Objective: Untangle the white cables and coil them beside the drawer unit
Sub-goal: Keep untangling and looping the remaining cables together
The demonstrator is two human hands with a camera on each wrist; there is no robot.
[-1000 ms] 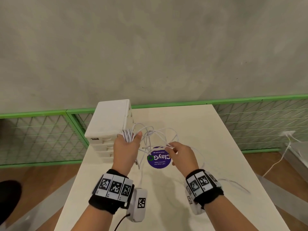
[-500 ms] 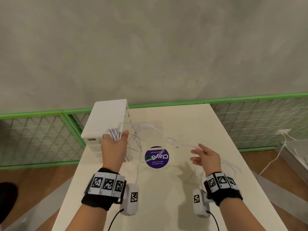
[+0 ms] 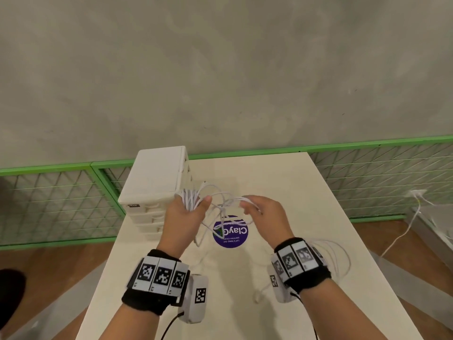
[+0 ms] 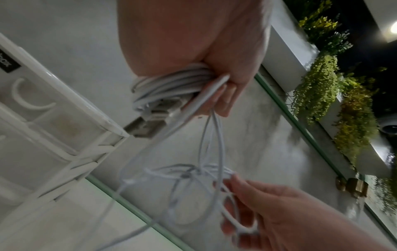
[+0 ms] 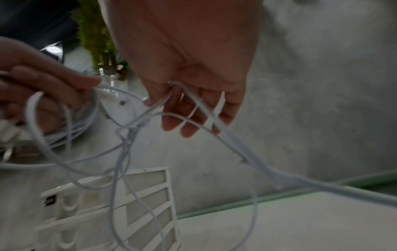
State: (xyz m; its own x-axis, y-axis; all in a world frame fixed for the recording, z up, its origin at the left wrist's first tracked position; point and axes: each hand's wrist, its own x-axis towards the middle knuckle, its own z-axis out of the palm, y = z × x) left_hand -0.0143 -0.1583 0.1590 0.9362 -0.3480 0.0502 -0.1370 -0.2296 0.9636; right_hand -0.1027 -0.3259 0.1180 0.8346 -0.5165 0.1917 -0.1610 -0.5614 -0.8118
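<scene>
At frame centre, the left hand (image 3: 182, 217) grips a coiled bundle of thin, limp white cables (image 3: 190, 201) beside the white plastic drawer unit (image 3: 153, 177). The right hand (image 3: 266, 214) pinches a loose, tangled strand; likely light, best held near the knot.

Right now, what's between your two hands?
A knotted tangle of white cable loops hangs between the left hand and right hand; clearest in the head view.

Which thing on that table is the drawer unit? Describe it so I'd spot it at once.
Start at the pale table against the grey wall and go to its far left corner. There stands the drawer unit, a white box of stacked drawers, just beyond the left hand. It is the only boxy, upright thing there; the white cables nearby are loose loops.
</scene>
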